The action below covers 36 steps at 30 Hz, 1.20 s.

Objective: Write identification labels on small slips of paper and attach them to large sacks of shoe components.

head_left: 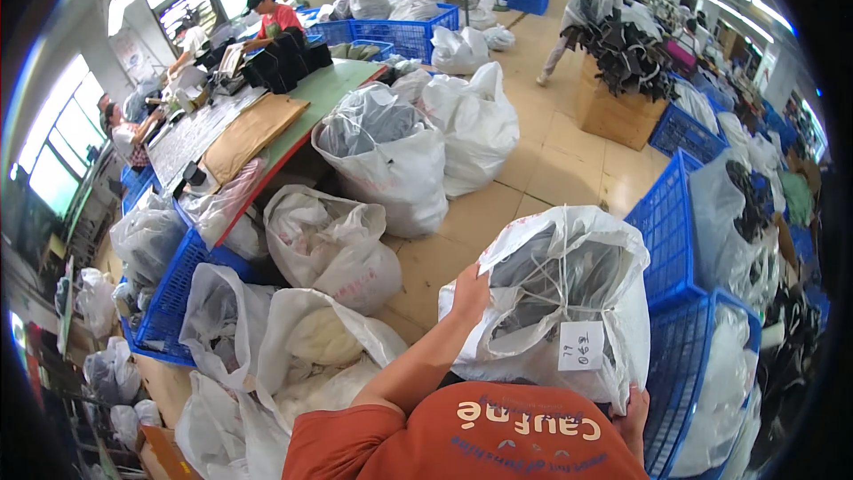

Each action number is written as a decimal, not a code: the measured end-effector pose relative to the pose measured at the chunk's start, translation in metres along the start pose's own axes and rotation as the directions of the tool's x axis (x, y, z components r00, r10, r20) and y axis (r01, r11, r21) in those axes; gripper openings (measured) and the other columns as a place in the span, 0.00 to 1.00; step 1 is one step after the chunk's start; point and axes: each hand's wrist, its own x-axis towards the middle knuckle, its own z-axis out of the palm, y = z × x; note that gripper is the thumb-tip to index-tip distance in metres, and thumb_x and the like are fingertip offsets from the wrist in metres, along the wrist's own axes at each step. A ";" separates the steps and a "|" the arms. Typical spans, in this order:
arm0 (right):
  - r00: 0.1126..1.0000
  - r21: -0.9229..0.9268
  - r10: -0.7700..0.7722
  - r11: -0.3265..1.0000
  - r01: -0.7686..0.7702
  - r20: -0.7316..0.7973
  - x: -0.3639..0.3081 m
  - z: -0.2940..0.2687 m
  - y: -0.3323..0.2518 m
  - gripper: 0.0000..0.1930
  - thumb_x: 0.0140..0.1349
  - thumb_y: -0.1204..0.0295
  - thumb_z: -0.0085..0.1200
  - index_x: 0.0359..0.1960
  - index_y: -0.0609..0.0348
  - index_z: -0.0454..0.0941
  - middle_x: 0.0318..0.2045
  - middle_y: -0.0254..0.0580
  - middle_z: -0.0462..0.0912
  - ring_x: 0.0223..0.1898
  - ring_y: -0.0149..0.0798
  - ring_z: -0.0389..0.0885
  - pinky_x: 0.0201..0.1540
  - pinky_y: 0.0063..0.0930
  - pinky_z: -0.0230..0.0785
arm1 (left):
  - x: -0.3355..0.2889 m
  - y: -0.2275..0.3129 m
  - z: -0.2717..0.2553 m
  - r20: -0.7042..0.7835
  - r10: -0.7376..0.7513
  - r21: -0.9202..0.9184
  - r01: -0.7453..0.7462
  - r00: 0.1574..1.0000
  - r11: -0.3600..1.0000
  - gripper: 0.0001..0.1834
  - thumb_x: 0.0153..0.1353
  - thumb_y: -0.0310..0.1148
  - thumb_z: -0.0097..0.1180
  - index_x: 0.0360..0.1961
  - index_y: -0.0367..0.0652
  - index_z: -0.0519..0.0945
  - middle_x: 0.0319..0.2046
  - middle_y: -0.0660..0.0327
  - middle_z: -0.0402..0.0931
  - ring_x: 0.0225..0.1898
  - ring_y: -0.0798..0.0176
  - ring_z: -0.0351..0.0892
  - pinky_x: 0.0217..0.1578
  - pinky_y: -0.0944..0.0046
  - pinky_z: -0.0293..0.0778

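Observation:
A large white woven sack [627, 280] stands upright right in front of me. Strings are tied across its open mouth, and dark grey material in clear plastic [533, 302] shows beneath them. A white paper tag [581, 346] with handwriting hangs on the near side of the mouth. With fingers closed on the sack's left rim is my left hand [471, 292]. Lower down, my right hand [633, 416] grips the sack's near right side; part of that hand is hidden by the sack and my body.
More white sacks [391, 180] stand ahead and to the left, beside a green-topped table [333, 89]. Blue plastic crates [666, 240] line the right side close to the sack. Farther off, a person [593, 0] stands by a cardboard box [613, 111] heaped with dark pieces. Others sit at the left tables.

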 end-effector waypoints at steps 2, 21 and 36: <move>0.999 0.024 -0.043 0.999 0.043 0.011 0.037 0.017 -0.006 0.10 0.61 0.68 0.38 0.36 0.61 0.68 0.19 0.35 0.72 0.12 0.29 0.67 0.08 0.23 0.56 | 0.043 -0.005 0.004 -0.015 0.047 0.026 -0.047 0.999 0.999 0.11 0.59 0.29 0.44 0.35 0.30 0.73 0.21 0.61 0.68 0.21 0.71 0.62 0.21 0.65 0.60; 0.957 -0.640 0.139 0.766 0.060 0.255 0.322 0.142 -0.037 0.17 0.62 0.66 0.38 0.43 0.69 0.72 0.33 0.44 0.78 0.33 0.34 0.74 0.38 0.27 0.64 | 0.315 0.018 0.033 -0.280 0.022 -0.058 -0.040 0.960 0.998 0.11 0.53 0.25 0.40 0.30 0.33 0.76 0.21 0.57 0.72 0.18 0.66 0.68 0.18 0.65 0.64; 0.831 -0.774 0.555 0.511 -0.373 -0.034 0.578 0.234 0.086 0.18 0.60 0.56 0.39 0.39 0.58 0.70 0.21 0.41 0.74 0.17 0.39 0.72 0.15 0.34 0.60 | 0.229 -0.133 -0.096 0.004 -0.237 0.856 0.119 0.971 0.502 0.13 0.51 0.34 0.45 0.29 0.37 0.78 0.32 0.46 0.75 0.36 0.46 0.74 0.38 0.53 0.69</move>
